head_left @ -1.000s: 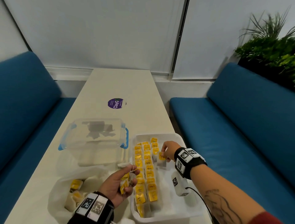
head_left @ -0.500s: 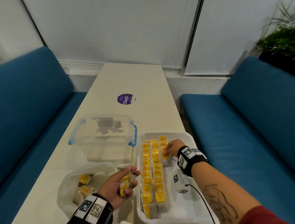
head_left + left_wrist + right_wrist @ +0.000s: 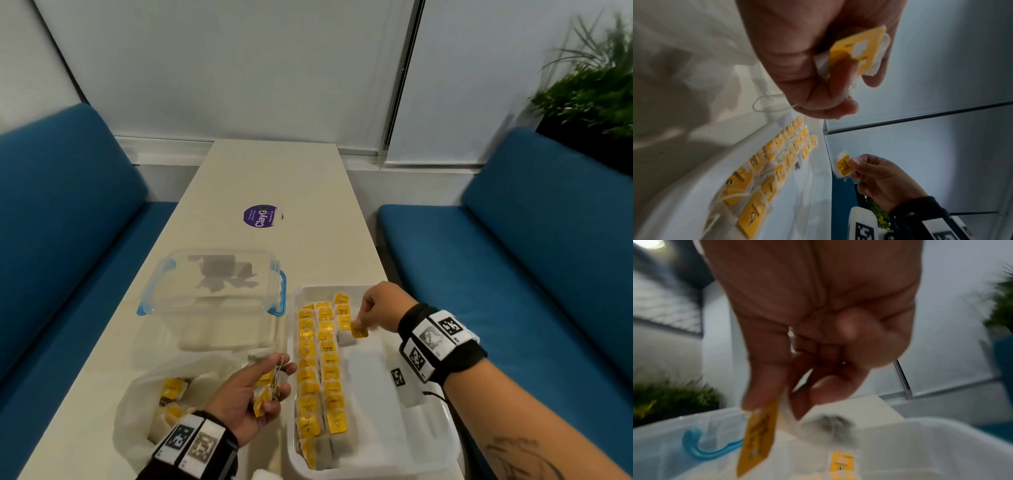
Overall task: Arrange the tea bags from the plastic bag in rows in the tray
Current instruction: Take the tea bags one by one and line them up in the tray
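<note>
A white tray (image 3: 424, 404) at the table's near right holds yellow-tagged tea bags (image 3: 325, 370) in two long rows, with a short third row begun at the far end. My right hand (image 3: 375, 313) pinches one yellow-tagged tea bag (image 3: 359, 331) just above the tray at the near end of that third row; the same tea bag (image 3: 758, 433) hangs from thumb and forefinger in the right wrist view. My left hand (image 3: 255, 394), palm up left of the tray, holds a small bunch of tea bags (image 3: 858, 50) with loose strings. The plastic bag (image 3: 154, 404) lies under it with more tea bags inside.
A clear lidded container (image 3: 212, 291) with blue clips stands on the table behind the plastic bag. A purple round sticker (image 3: 260, 216) is further up the pale table (image 3: 308, 178). Blue benches flank the table on both sides. A plant (image 3: 592, 96) stands at the far right.
My right hand has shifted slightly toward the tray's far end and lifted the pinched tea bag a little. The left hand has stayed in place with its bunch.
</note>
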A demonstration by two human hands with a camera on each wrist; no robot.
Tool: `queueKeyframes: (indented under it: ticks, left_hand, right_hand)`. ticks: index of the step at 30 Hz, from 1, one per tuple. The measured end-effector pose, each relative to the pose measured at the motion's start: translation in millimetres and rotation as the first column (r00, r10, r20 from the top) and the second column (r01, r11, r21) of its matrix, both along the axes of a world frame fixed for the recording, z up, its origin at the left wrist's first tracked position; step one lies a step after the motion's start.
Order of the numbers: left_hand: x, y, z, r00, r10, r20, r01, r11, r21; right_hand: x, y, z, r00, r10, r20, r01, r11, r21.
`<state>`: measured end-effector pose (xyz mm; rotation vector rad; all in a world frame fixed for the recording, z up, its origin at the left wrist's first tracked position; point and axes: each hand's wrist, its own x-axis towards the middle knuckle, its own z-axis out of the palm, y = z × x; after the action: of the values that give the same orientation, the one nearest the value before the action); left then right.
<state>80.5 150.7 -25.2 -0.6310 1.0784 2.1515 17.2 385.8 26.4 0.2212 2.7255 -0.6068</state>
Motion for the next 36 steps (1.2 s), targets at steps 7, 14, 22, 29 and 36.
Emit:
queueKeyframes:
  ticks: [7,14,22,29,36]
  left_hand:
    - [1,5,4,0.999,-0.031,-0.01,0.031,0.999,0.019]
    - [1,-3,-2,1.0,-0.009,-0.001,0.009,1.0,0.012]
    - [1,-10,-5,0.999,0.018,0.031,-0.019,1.0,0.02]
    - [-1,-13,-7,0.999,0.033,0.04,-0.033,0.999,-0.008]
    - [0,-12,-7,0.999,0.026,0.03,-0.026,1.0,0.002]
  right_hand:
    - [-2,3,-7,0.999,0.01,0.049,-0.012,0.999,0.04]
    - [-7,3,-37,0.959,0.038,0.282,-0.042,0.999,0.006]
    - [-33,-1,-60,0.954,-0.063,0.294,0.056,0.998,0.034]
    - [-45,-7,-79,0.964,-0.155,0.215,0.155,0.988,0.016]
    - [-23,-20,-49,0.999,-0.025,0.039,0.027,0.999,-0.039]
